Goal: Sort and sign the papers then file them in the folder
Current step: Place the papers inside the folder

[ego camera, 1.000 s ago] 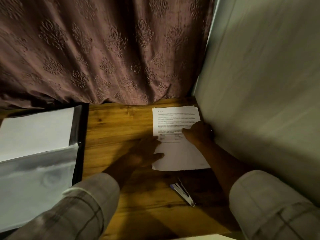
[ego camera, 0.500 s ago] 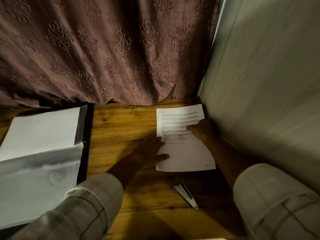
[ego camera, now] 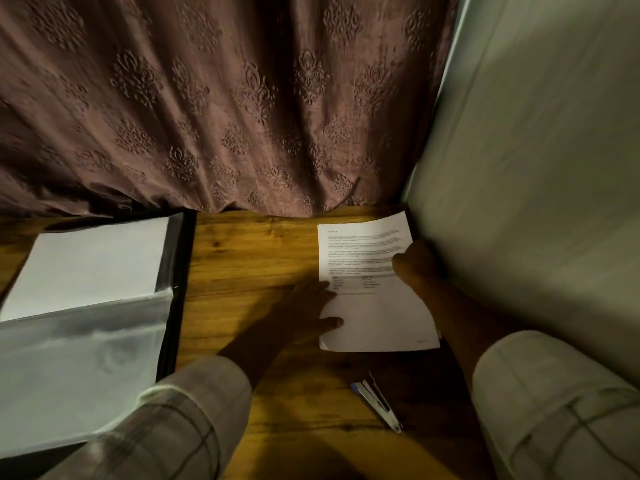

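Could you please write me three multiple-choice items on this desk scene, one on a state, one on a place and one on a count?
1. The folder is: A) shut flat; B) lying open; C) standing upright.
2. The pen lies: A) on the table, nearer the person than the printed sheet; B) on top of that sheet; C) in a hand.
3. How many hands touch the printed sheet? A) none; B) one; C) both.

Answers:
1 B, as its plastic sleeve and a white page inside are exposed.
2 A, as it rests on bare wood on the near side of the sheet.
3 C, as the left hand rests on its left edge and the right hand on its right edge.
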